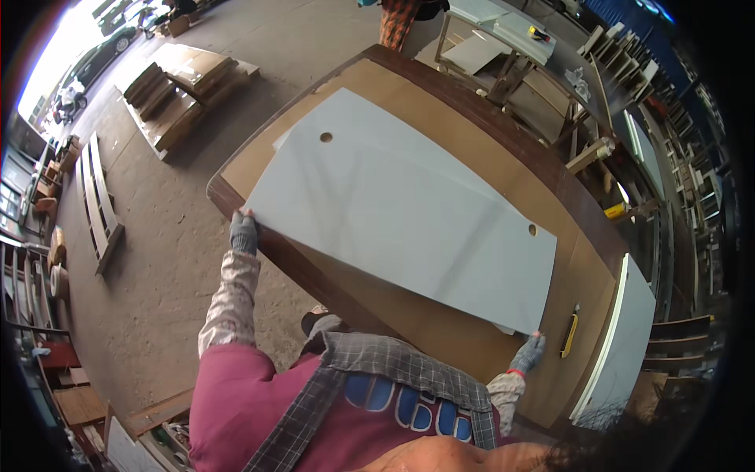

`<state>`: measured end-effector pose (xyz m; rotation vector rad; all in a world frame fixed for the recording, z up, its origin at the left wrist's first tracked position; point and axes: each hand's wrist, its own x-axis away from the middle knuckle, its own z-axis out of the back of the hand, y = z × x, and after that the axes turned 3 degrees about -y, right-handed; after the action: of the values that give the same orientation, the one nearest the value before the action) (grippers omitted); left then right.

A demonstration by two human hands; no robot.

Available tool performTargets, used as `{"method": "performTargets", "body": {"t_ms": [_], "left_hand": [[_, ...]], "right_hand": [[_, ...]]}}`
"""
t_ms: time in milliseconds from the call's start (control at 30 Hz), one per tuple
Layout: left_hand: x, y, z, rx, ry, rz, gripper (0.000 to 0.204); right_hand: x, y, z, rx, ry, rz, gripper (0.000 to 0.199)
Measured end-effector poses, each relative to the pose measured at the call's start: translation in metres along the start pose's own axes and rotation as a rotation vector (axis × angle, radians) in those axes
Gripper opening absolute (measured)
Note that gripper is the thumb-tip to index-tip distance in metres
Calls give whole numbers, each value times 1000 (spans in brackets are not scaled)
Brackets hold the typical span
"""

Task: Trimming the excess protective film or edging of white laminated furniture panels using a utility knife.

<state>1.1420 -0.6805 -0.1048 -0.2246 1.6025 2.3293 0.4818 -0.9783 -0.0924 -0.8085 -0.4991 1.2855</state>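
Observation:
A large white panel (393, 204) with a round hole near each end of its far side lies over the brown cardboard (370, 303) on the table. Slivers of another white sheet (503, 327) peek out from under it. My left hand (244, 233), in a grey glove with bare fingertips, grips the panel's near left corner. At the near right corner my right hand (528, 354), gloved alike, pinches the panel's edge; its thumb side shows best. A yellow utility knife (569, 333) rests on the cardboard to the right of that hand.
Dark reddish-brown boards (299, 271) edge the table. More white panels (625, 346) stand at its right end. Stacked boards on a pallet (177, 94) and wooden slats (98, 200) lie on the left floor. A workbench (535, 71) and a person's patterned clothing (397, 25) are at the far side.

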Motion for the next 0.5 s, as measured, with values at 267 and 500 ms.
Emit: {"method": "performTargets", "body": {"t_ms": [267, 500], "left_hand": [[-83, 36, -89, 411, -249, 437, 14], [-114, 44, -119, 690, -450, 549, 21]], "right_hand": [[79, -44, -18, 93, 190, -189, 50], [48, 17, -10, 47, 272, -406, 44]]}}
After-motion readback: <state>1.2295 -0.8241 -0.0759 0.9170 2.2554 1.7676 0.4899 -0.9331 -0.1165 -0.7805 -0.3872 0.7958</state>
